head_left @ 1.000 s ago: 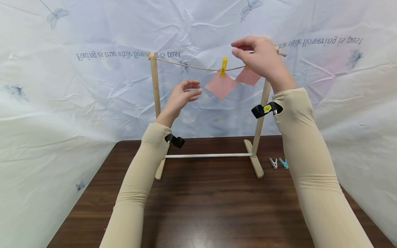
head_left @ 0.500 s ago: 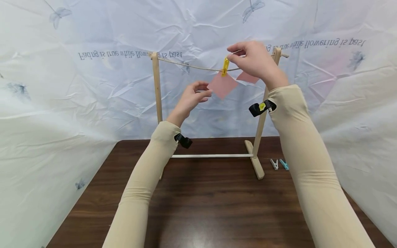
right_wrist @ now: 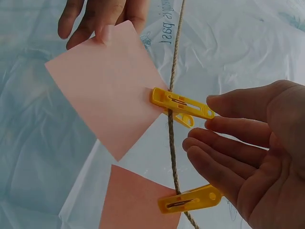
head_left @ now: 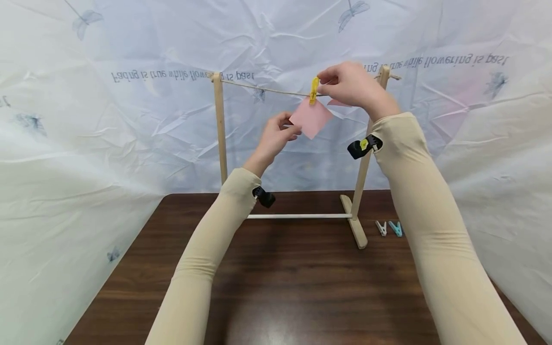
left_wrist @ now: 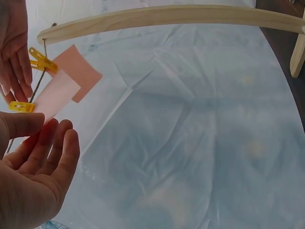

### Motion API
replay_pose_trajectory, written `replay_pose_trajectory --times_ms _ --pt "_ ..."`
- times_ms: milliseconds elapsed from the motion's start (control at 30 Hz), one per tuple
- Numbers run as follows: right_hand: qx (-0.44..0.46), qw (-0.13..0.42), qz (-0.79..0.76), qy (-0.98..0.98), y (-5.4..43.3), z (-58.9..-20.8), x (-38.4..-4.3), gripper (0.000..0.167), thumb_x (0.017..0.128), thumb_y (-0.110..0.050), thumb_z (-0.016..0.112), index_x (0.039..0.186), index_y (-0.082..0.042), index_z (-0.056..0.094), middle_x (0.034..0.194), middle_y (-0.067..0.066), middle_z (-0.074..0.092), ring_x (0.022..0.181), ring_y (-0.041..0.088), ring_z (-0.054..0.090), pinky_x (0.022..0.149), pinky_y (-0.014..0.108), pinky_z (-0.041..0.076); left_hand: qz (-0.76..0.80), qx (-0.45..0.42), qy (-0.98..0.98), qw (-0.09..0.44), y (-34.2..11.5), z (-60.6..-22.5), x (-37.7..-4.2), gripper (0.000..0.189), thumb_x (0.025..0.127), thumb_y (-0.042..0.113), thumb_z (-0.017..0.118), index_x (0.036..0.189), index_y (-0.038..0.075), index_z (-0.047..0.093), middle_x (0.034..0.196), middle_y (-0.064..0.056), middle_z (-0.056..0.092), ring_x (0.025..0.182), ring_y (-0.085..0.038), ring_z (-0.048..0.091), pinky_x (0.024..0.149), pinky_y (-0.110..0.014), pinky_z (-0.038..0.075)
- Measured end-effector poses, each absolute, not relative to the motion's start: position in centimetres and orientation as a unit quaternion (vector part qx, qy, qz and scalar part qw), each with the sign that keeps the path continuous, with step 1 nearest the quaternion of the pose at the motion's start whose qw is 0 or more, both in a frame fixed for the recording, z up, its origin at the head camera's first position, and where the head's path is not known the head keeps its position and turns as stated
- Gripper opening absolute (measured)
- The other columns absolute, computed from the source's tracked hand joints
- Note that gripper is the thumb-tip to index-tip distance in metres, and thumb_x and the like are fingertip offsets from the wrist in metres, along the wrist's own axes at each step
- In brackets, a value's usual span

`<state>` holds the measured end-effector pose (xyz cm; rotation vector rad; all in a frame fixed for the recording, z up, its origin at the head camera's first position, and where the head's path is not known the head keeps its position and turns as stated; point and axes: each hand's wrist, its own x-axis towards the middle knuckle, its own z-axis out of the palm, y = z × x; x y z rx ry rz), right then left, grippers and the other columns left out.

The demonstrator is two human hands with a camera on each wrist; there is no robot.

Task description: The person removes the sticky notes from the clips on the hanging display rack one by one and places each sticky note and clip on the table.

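Observation:
A square pink paper hangs by a yellow clothespin from a thin rope. My left hand pinches the paper's lower left corner, thumb on the front and fingers behind, as the left wrist view shows. Beside the clothespin's handle end is my right hand, thumb tip right at one handle and index finger just below. Its other fingers are loosely bent and hold nothing. A second pink paper hangs farther right from another yellow clothespin, mostly behind my right hand in the head view.
The rope is strung between the posts of a wooden stand, joined low down by a white rod. A white clothespin and a blue clothespin lie on the dark wooden table. A printed sheet hangs behind.
My left hand has moved right and up to the paper and taken its corner. My right hand has come left and down to the clothespin's handle end.

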<state>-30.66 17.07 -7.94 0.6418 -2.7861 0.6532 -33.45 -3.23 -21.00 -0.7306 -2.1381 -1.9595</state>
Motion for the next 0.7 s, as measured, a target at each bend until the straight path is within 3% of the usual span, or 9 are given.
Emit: replay_pose_trajectory --times_ms 267,567,700 --pt "0.23 0.123 0.216 -0.941 16.7 -7.8 -30.7 0.049 0.104 -0.026 0.052 0.148 -0.003 0.05 0.142 0.017 0.056 0.13 0.033 0.053 0.109 0.048 0.043 -0.655 -0.248 -0.71 0.079 -3.1 -21.5 -33.6 0.023 0.099 0.006 0.064 0.12 -0.001 0.063 0.1 -0.011 0.065 0.095 -0.025 0.067 0.092 -0.043 0.057" --pt "0.228 0.106 0.203 -0.947 15.8 -7.8 -30.9 0.05 0.105 -0.026 0.049 0.148 -0.001 0.047 0.145 0.018 0.054 0.112 0.032 0.066 0.096 0.043 0.054 -0.657 -0.251 -0.707 0.073 -3.4 -22.1 -33.6 0.021 0.098 0.006 0.065 0.118 -0.002 0.064 0.098 -0.012 0.067 0.093 -0.024 0.068 0.088 -0.038 0.059" --pt "0.227 0.099 0.208 -0.946 15.8 -7.6 -30.9 0.049 0.106 -0.025 0.049 0.148 0.0 0.047 0.145 0.019 0.053 0.118 0.034 0.063 0.099 0.045 0.053 -0.655 -0.249 -0.71 0.071 -3.6 -22.0 -33.6 0.022 0.098 0.007 0.066 0.118 -0.002 0.064 0.098 -0.011 0.066 0.095 -0.026 0.068 0.09 -0.04 0.058"
